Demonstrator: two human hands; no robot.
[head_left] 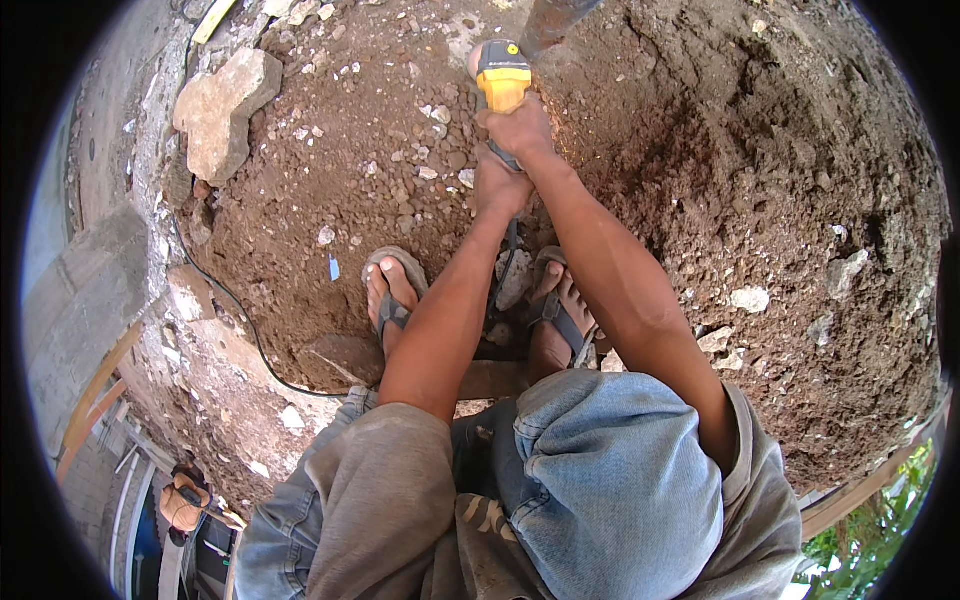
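A yellow and black angle grinder (503,75) points away from me at the top centre, its disc end beside a dark upright metal post or pipe (550,22). Orange sparks show to its right. My right hand (520,128) is closed around the tool's body. My left hand (500,182) is closed on its rear end, nearer to me. A black cord (508,255) hangs from the grinder down between my sandalled feet. Where the disc meets the post is too small to make out clearly.
Rubbly brown soil (700,180) surrounds me. A large broken concrete chunk (222,115) lies at upper left, with a black cable (240,305) running past it. A concrete edge (85,290) and timber boards are at left, and another person (185,500) is at lower left. Leaves show at lower right.
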